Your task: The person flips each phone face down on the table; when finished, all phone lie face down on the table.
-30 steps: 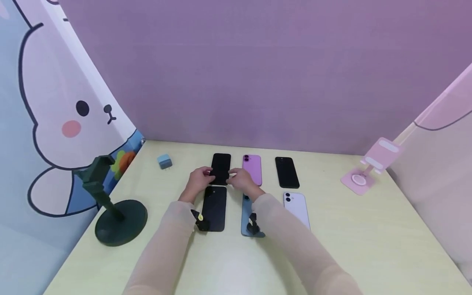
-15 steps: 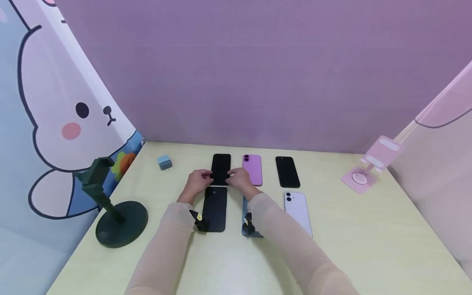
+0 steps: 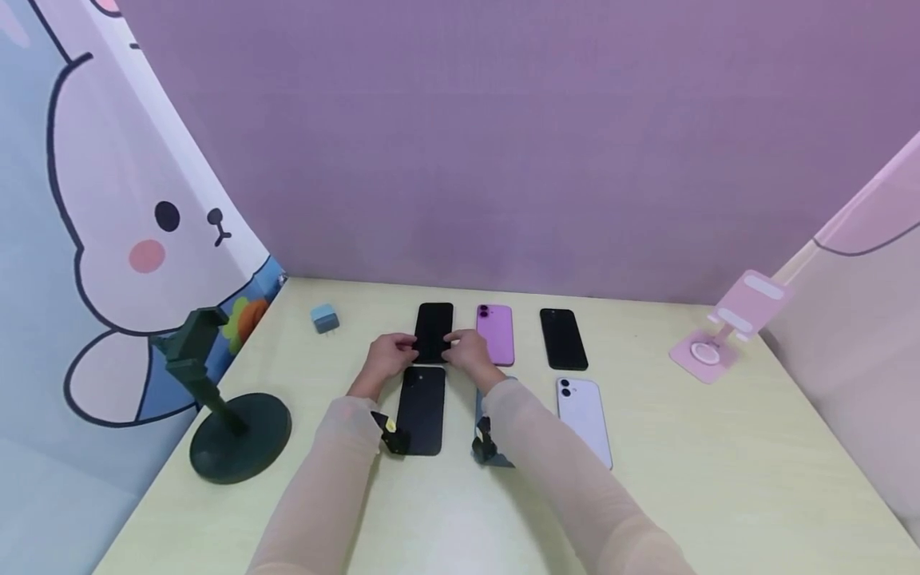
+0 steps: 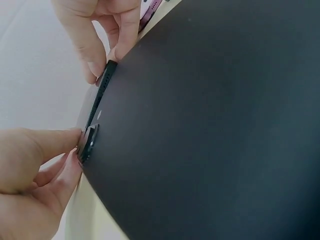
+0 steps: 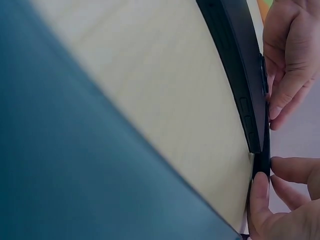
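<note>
In the head view, a black phone [image 3: 434, 323] lies screen-up at the back left of the group. My left hand [image 3: 386, 357] pinches its left edge near the lower corner, and my right hand [image 3: 470, 353] pinches the opposite edge. Directly in front lies a dark phone [image 3: 422, 411], back up, which fills much of the left wrist view. A blue phone [image 5: 75, 150], large in the right wrist view, is partly covered by my right forearm in the head view. Behind that forearm is a pink-purple phone [image 3: 496, 339], back up. Both wrist views show thumbs and fingers at the held phone's thin edge.
Farther right lie another black phone [image 3: 564, 339] and a pale lavender phone [image 3: 584, 415]. A dark green stand [image 3: 240, 439] is at the left, a blue charger plug [image 3: 325, 319] at the back left. A pink phone stand [image 3: 704, 359] occupies the right side of the table [image 3: 719, 479].
The head view has shifted slightly. Both hands stay at the sides of the back-left black phone, and the phones keep their places.
</note>
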`<state>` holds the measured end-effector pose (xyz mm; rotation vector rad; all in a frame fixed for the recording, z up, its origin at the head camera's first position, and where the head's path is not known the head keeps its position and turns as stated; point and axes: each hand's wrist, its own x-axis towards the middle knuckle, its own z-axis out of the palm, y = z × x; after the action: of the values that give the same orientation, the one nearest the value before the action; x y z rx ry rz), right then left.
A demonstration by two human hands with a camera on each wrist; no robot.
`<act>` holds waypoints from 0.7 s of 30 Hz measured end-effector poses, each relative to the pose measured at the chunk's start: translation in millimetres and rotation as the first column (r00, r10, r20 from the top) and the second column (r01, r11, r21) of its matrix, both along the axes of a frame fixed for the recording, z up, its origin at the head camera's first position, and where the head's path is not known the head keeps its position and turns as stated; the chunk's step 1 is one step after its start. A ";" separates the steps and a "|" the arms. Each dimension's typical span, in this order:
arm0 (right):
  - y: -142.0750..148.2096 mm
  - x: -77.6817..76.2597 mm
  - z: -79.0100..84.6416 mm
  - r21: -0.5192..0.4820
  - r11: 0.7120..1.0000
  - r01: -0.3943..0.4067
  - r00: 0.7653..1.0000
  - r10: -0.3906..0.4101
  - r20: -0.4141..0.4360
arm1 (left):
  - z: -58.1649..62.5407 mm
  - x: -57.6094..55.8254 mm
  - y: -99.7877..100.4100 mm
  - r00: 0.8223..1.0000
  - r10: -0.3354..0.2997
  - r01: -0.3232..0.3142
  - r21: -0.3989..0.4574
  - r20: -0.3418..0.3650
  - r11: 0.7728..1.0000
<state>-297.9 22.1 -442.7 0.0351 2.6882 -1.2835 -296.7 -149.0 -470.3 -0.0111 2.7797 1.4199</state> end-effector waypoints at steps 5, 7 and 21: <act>0.8 0.4 1.7 -0.060 0.998 0.018 1.000 -0.019 -0.011 | 0.0 -1.9 0.5 1.000 -0.001 0.000 -0.010 -0.016 1.000; 0.9 1.0 2.7 -0.101 0.995 0.025 1.000 -0.026 -0.015 | 0.5 -2.1 1.2 1.000 0.001 -0.001 -0.017 -0.017 1.000; 5.0 2.2 5.7 -0.443 0.896 0.028 1.000 -0.019 0.024 | 3.4 -1.7 17.5 0.992 -0.061 0.053 -0.077 -0.112 0.996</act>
<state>-295.7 27.1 -436.9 0.0239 2.3165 -1.8603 -298.3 -131.5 -466.9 0.1521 2.8969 1.3464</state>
